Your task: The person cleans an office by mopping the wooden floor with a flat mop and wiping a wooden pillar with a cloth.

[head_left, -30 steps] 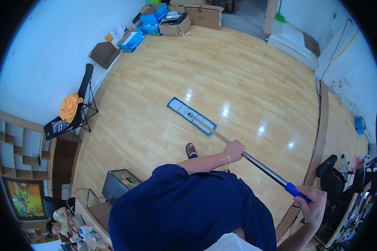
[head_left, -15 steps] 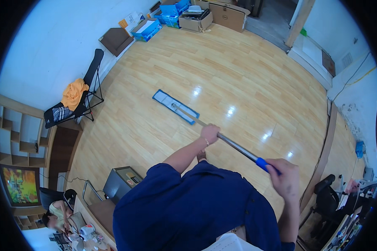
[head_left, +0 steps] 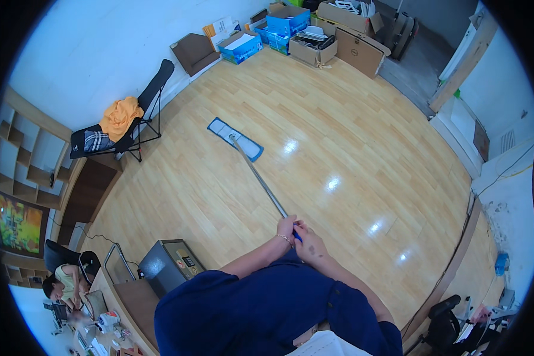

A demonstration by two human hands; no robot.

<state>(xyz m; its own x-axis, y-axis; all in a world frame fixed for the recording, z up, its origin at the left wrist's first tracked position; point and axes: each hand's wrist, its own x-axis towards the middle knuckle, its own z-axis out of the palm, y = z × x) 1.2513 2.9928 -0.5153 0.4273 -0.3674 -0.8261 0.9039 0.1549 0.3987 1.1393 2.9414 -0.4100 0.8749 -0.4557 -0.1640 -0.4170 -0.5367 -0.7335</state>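
Observation:
A flat mop (head_left: 260, 173) with a metal pole reaches away from me over the wood floor. Its long, blue-edged white head (head_left: 236, 140) lies flat on the boards, slanting from far left to near right. My left hand (head_left: 286, 227) is wrapped round the pole's near end. Close beside it, my right hand (head_left: 310, 242) grips the blue handle end (head_left: 297, 235), most of which is hidden by my fingers. Both hands are near the front of my dark blue shirt and nearly touch.
A black folding chair (head_left: 104, 142) with orange cloth (head_left: 121, 117) stands at left. Blue boxes (head_left: 241, 48) and cardboard boxes (head_left: 358, 52) line the far wall. A grey cabinet (head_left: 169, 268) stands near left, by a desk where another person (head_left: 71, 285) sits. Cables (head_left: 457, 237) run along the right edge.
My right hand has come left and in, next to my left hand, which has drawn nearer me. The mop head has moved slightly left and away, and the pole points more straight ahead.

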